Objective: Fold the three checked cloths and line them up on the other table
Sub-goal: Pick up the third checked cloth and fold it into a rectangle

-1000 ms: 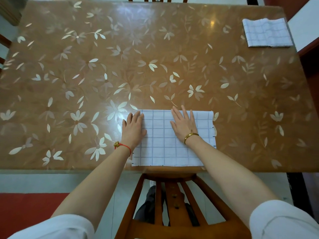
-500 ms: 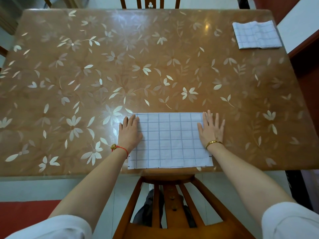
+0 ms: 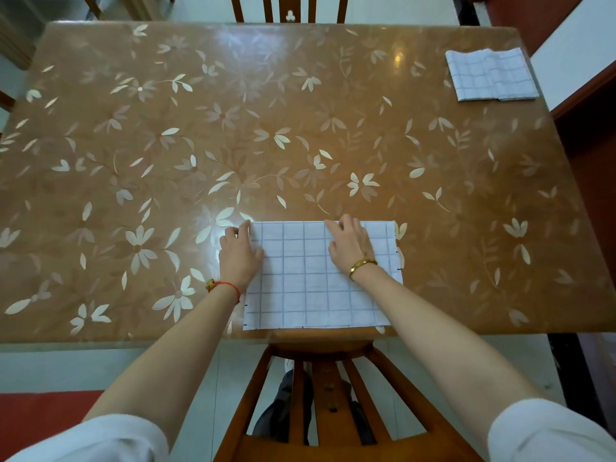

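Seen from the head, the left hand (image 3: 238,253) and right hand (image 3: 348,245) curl their fingers over the far edge of the checked cloth (image 3: 310,288), which lies flat at the near edge of the glossy flower-patterned table (image 3: 133,155), seemingly pinching it for a fold toward the person. A folded cloth (image 3: 490,75) waits at its far right corner; a wooden chair (image 3: 320,378) stands below.

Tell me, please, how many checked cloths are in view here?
2. The near cloth lies at the near edge of the table, touched by the left hand and right hand. The folded cloth sits at the far right corner; a third may be hidden within it.
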`<action>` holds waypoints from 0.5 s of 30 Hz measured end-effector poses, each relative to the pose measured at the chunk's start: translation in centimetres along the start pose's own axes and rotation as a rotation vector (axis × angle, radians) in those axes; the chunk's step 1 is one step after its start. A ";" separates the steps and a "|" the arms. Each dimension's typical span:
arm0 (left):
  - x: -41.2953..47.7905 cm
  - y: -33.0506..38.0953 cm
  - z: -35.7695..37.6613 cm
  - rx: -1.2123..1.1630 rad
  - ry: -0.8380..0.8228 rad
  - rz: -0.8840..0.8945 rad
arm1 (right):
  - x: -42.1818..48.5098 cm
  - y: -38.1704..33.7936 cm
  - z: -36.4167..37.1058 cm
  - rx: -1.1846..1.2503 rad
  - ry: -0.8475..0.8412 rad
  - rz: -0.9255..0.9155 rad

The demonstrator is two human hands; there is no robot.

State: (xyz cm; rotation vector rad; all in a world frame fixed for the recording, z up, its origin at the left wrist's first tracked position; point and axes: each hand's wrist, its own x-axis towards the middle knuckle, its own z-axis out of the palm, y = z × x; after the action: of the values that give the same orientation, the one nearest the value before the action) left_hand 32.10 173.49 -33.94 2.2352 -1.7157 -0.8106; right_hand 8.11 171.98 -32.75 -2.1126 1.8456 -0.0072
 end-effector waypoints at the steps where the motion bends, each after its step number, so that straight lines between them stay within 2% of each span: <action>1: 0.6 0.1 -0.2 0.034 -0.003 0.020 | 0.2 -0.5 0.2 0.003 -0.031 0.014; 5: 2.9 0.6 -0.7 0.054 -0.030 0.069 | 0.4 -1.3 0.6 0.002 -0.153 0.094; 15: 6.2 1.5 -1.0 0.135 -0.127 -0.028 | 0.4 -0.8 0.8 0.036 -0.193 0.098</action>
State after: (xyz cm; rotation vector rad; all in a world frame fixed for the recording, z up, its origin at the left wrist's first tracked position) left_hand 32.53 167.09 -34.20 2.3461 -1.8515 -0.8854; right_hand 9.15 171.82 -33.35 -1.9230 1.8175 0.1788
